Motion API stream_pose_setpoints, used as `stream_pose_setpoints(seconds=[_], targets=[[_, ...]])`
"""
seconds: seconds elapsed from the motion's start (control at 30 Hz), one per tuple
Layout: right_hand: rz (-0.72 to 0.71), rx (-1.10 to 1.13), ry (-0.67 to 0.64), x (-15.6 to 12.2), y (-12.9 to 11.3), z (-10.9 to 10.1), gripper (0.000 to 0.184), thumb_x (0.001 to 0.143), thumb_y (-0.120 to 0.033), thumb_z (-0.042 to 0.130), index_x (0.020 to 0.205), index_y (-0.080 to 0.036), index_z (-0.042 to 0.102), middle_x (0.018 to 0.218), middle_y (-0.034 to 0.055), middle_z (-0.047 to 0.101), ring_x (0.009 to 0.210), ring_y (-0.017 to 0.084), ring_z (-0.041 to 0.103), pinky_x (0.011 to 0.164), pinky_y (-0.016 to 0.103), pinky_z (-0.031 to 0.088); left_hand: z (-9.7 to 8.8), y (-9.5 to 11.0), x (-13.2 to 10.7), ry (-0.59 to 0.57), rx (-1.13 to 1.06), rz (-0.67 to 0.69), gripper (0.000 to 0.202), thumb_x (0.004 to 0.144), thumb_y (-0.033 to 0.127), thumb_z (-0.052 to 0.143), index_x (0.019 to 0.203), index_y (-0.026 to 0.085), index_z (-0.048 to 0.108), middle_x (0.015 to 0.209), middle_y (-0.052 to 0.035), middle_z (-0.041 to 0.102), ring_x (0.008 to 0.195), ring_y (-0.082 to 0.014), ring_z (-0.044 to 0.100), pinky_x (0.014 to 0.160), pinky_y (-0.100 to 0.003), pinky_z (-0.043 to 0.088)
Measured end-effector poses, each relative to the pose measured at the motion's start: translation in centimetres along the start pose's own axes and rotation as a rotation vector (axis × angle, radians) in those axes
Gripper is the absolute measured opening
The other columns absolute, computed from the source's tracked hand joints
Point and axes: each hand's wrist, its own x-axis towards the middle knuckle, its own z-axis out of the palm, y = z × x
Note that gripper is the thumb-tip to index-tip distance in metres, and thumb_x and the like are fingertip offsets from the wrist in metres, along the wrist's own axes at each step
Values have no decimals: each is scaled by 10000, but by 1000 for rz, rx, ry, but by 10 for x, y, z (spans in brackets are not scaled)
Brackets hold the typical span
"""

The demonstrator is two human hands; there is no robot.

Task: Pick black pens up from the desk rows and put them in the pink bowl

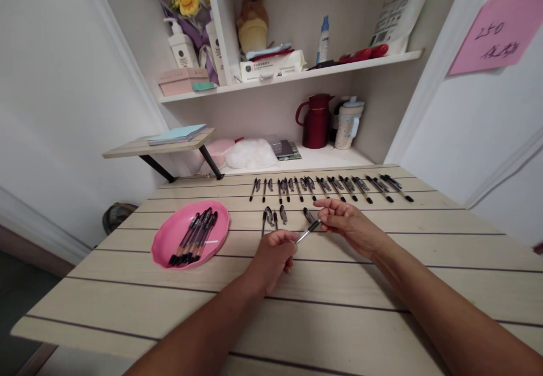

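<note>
A slim pen (307,233) with a clear barrel and a dark section is held between my hands, tilted up to the right. My left hand (275,254) grips its lower end. The fingers of my right hand (344,223) pinch its upper end, partly hiding the tip. Just behind the pen lies a black pen cap (309,214). Left of it on the table are uncapped pens (264,222) and loose caps (283,214). Farther back runs a row of several uncapped pens (301,189) with caps beside them. A pink scalloped dish (163,240) at the left holds several capped black pens (195,237).
The slatted wooden table (382,319) reaches a white shelf unit (360,70) at the back. A small raised stand (127,148) with blue papers (178,133) stands back left. A red jug (317,121) and a pale cup (348,124) sit on the lower shelf.
</note>
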Motion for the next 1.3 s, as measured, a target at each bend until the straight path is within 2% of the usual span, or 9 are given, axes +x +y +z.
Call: stream_pose_setpoints(seconds=[0.3, 0.47, 0.63, 0.83, 0.9, 1.03, 1.1, 1.2, 1.3], targets=[[8, 34, 2, 2, 2, -4, 398, 590, -221, 745, 963, -195, 610, 632, -35, 574, 529, 78, 498, 541, 231, 397, 6, 0, -3, 52, 50, 145, 245, 597, 137, 542, 830, 149, 616, 590, 54, 439, 409, -40, 391, 389, -183, 338], [43, 95, -20, 1, 4, -4, 278, 622, -257, 738, 877, -172, 664, 685, 1, 609, 563, 77, 506, 563, 233, 413, 2, 0, -2, -57, -75, 29, 269, 624, 176, 593, 891, 145, 596, 531, 55, 472, 422, -54, 425, 436, -192, 353], [50, 120, -21, 3, 7, -5, 249, 599, -298, 759, 800, -177, 675, 641, 4, 602, 552, 95, 504, 531, 243, 397, -3, -4, 2, -194, -224, -74, 333, 598, 219, 672, 914, 142, 596, 525, 39, 513, 443, -62, 452, 460, -199, 348], [33, 94, -27, 4, 10, -2, 223, 628, -334, 739, 600, -175, 585, 516, -19, 542, 467, 76, 434, 475, 223, 349, 4, -4, 0, -127, -182, -21, 378, 553, 206, 704, 908, 139, 589, 541, 38, 519, 458, -83, 483, 468, -222, 382], [24, 93, -33, 2, 8, 0, 243, 652, -392, 707, 622, -181, 591, 564, -1, 573, 516, 96, 480, 501, 232, 377, 5, -4, -1, -118, -188, -18, 384, 553, 217, 707, 909, 141, 588, 544, 40, 518, 457, -80, 482, 474, -222, 385], [4, 155, -63, -1, 6, 4, 288, 672, -436, 672, 854, -214, 656, 830, 44, 648, 730, 153, 572, 649, 287, 450, 4, -6, 1, -137, -216, -32, 386, 570, 240, 705, 921, 141, 580, 516, 38, 523, 448, -74, 468, 476, -213, 375], [-6, 154, -40, 0, 8, 3, 252, 638, -372, 716, 824, -208, 666, 809, 36, 649, 704, 143, 569, 665, 288, 452, 3, -7, 2, -143, -217, -32, 382, 570, 238, 706, 918, 143, 579, 519, 37, 524, 454, -75, 473, 478, -213, 379], [-15, 140, 12, 2, 12, 3, 168, 626, -320, 737, 659, -189, 637, 710, 15, 630, 607, 107, 532, 616, 255, 443, 3, -8, 1, -146, -218, -20, 370, 573, 224, 705, 912, 142, 580, 540, 38, 521, 465, -76, 480, 483, -218, 392], [-4, 166, -14, 1, 12, 5, 197, 665, -377, 698, 732, -199, 646, 787, 33, 642, 682, 130, 558, 630, 262, 454, 4, -8, 1, -148, -228, -12, 361, 576, 223, 705, 906, 143, 581, 559, 36, 521, 474, -73, 481, 482, -214, 395]])
